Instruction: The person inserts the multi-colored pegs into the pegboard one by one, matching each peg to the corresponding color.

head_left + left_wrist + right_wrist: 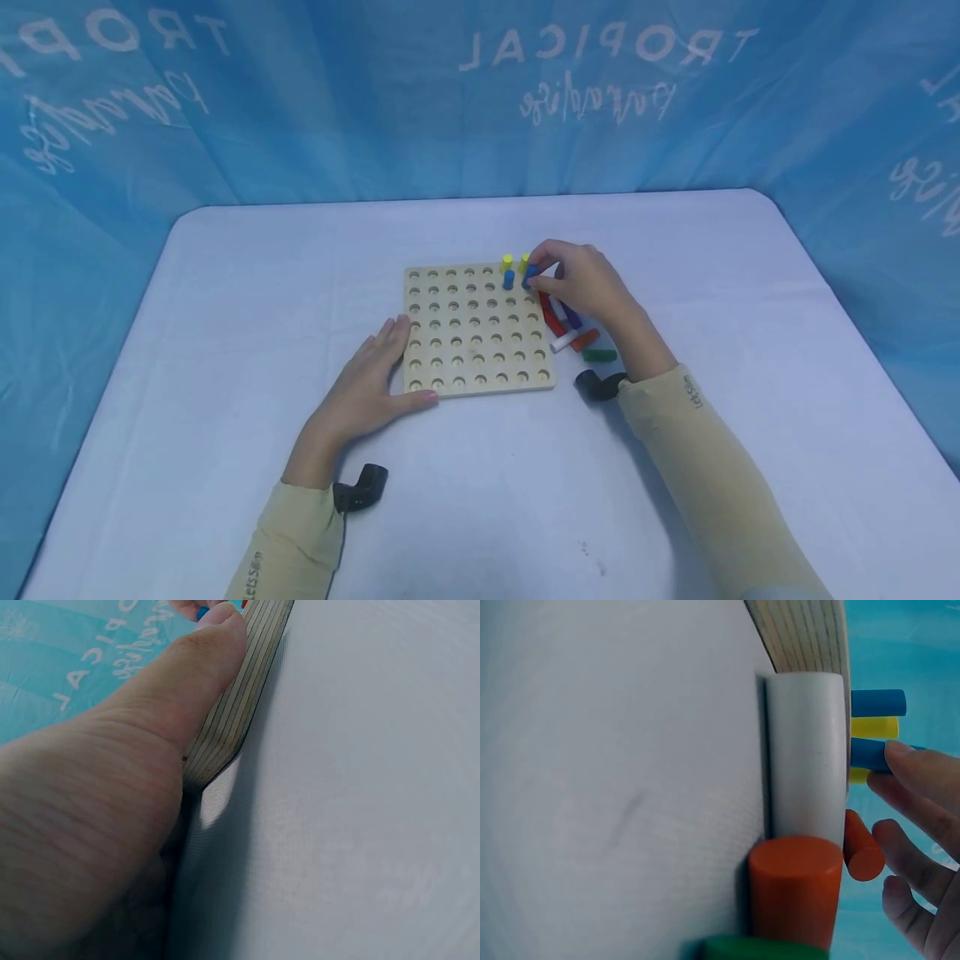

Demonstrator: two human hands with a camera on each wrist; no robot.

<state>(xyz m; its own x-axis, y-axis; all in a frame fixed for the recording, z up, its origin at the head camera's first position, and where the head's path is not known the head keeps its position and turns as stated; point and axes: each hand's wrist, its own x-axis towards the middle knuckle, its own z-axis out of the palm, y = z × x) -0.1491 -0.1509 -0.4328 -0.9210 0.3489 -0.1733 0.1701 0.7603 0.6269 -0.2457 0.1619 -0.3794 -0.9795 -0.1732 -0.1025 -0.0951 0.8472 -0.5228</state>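
A square wooden pegboard [485,329] with rows of round holes lies on the table. My right hand [581,275] is over its far right corner, thumb and index finger pinching a blue peg [868,754] that stands upright at the board. Left of that, another blue peg [508,280] stands in a hole. Behind them two yellow pegs [507,263] stand in the far row. My left hand [360,392] rests at the board's near left corner, fingers extended along the left side. Its thumb [202,660] lies straight along the near edge.
Loose pegs lie against the board's right side, under and beside my right hand: red [551,317], white [564,342], orange [586,339], green [600,356] and dark purple [572,317]. A blue printed curtain [420,125] hangs behind the white-covered table [300,250].
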